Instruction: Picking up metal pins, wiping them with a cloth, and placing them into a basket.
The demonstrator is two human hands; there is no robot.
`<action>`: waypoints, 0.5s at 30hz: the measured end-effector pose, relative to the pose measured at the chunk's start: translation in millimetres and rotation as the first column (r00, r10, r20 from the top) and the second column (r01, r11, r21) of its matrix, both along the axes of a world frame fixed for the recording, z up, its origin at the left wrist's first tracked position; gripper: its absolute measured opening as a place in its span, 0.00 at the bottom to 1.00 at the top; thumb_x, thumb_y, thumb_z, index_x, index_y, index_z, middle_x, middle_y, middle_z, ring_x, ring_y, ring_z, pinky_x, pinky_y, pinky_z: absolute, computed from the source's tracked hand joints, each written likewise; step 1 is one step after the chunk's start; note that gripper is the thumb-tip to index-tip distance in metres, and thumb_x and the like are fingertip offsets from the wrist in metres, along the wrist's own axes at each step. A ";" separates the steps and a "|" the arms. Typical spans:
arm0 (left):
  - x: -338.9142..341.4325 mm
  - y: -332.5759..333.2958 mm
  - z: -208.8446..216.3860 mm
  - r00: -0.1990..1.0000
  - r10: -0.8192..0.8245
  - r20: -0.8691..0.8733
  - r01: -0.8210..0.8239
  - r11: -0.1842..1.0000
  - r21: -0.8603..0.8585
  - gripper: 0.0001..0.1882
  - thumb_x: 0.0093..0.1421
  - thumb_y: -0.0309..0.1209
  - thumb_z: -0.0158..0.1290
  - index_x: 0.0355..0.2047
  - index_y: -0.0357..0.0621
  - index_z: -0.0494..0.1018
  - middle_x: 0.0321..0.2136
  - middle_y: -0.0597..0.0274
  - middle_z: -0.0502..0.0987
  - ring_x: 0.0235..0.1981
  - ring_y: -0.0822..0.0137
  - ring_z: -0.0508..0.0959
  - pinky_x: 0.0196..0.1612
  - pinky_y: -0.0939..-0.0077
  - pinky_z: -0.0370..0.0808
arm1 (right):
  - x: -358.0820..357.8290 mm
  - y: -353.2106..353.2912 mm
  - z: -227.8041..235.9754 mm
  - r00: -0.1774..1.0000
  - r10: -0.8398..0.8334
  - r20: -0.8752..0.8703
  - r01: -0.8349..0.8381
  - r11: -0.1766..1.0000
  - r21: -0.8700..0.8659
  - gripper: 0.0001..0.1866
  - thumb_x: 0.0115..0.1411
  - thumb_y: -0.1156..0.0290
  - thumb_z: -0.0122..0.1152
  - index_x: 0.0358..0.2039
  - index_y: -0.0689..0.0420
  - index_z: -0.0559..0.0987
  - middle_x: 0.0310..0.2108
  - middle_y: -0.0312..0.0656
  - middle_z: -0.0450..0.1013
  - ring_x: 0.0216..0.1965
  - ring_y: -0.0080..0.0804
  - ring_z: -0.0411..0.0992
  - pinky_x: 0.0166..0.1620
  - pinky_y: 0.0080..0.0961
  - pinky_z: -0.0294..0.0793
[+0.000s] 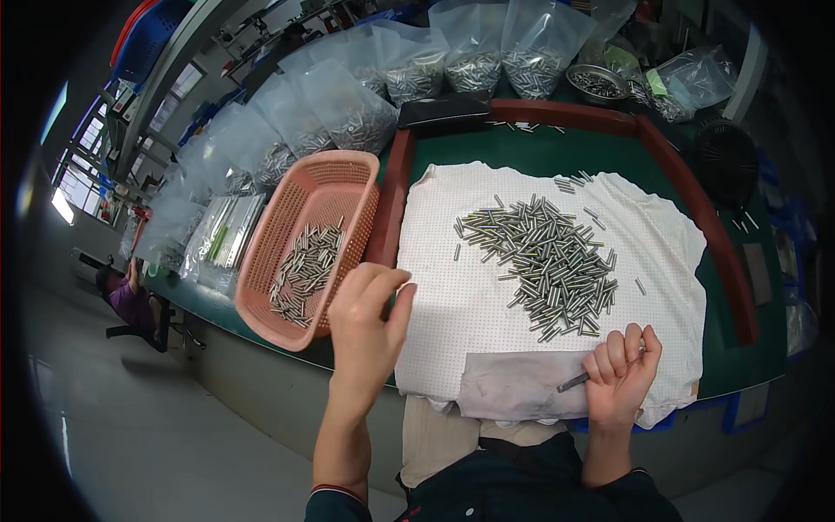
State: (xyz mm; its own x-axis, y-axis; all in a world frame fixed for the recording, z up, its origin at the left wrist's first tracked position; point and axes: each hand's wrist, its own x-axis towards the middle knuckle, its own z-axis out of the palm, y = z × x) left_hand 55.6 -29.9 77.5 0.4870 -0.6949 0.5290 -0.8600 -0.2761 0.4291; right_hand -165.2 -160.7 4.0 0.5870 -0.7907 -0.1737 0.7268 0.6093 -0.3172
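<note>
My left hand [367, 313] is raised beside the near right side of a pink plastic basket [365, 222]. Its fingers are bent, with a small gap between thumb and fingertips and nothing visible there. Inside the basket lies a heap of short metal pins [309, 265]. My right hand [619, 370] is closed, palm up, around a slim dark grey rod [572, 383]; one end sticks out toward the left, the rest is mostly hidden by the fingers. Beyond it, a larger pile of metal pins [552, 261] is spread on a white dotted cloth [444, 322], with a few lying loose around it.
A grey cloth pad [513, 383] lies at the near edge. Dark red wooden rails [696, 191] frame the green tabletop [600, 143]. Clear bags of metal parts [348, 113] line the back and left. A metal bowl [597, 84] stands at the back right. Another person [135, 296] sits far left.
</note>
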 end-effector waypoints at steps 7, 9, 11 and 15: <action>28.2 -66.5 -60.2 1.000 0.031 -0.002 -0.030 0.983 0.183 0.05 0.43 0.22 0.53 0.22 0.32 0.73 0.20 0.51 0.73 0.22 0.58 0.75 0.27 0.71 0.71 | 0.0 2.3 -0.1 1.000 0.016 0.002 -0.016 1.000 -0.007 0.20 0.62 0.60 0.30 0.13 0.51 0.56 0.08 0.30 0.47 0.09 0.18 0.41 0.14 0.17 0.44; 33.3 -71.5 -70.5 0.997 0.075 0.029 -0.079 0.976 0.202 0.05 0.42 0.22 0.52 0.21 0.32 0.73 0.19 0.49 0.73 0.20 0.57 0.75 0.27 0.69 0.71 | 0.1 1.3 -2.0 1.000 0.024 0.002 -0.024 1.000 -0.010 0.20 0.62 0.60 0.29 0.13 0.51 0.56 0.08 0.30 0.47 0.09 0.18 0.41 0.14 0.17 0.44; 36.0 -74.9 -72.5 0.994 0.094 0.048 -0.102 0.974 0.201 0.04 0.42 0.22 0.52 0.20 0.32 0.73 0.18 0.50 0.74 0.19 0.57 0.75 0.26 0.69 0.71 | -1.4 2.3 -2.4 1.000 0.025 -0.004 -0.025 1.000 -0.010 0.20 0.62 0.60 0.29 0.13 0.51 0.56 0.08 0.30 0.48 0.09 0.18 0.41 0.14 0.17 0.44; 47.8 -86.8 -67.8 0.980 0.189 -0.062 -0.174 0.967 0.188 0.05 0.42 0.24 0.53 0.19 0.32 0.74 0.16 0.52 0.74 0.18 0.61 0.75 0.26 0.72 0.72 | -2.6 2.8 -1.5 1.000 0.031 0.001 -0.031 0.999 -0.017 0.20 0.62 0.60 0.29 0.13 0.51 0.56 0.08 0.30 0.48 0.09 0.18 0.41 0.14 0.17 0.45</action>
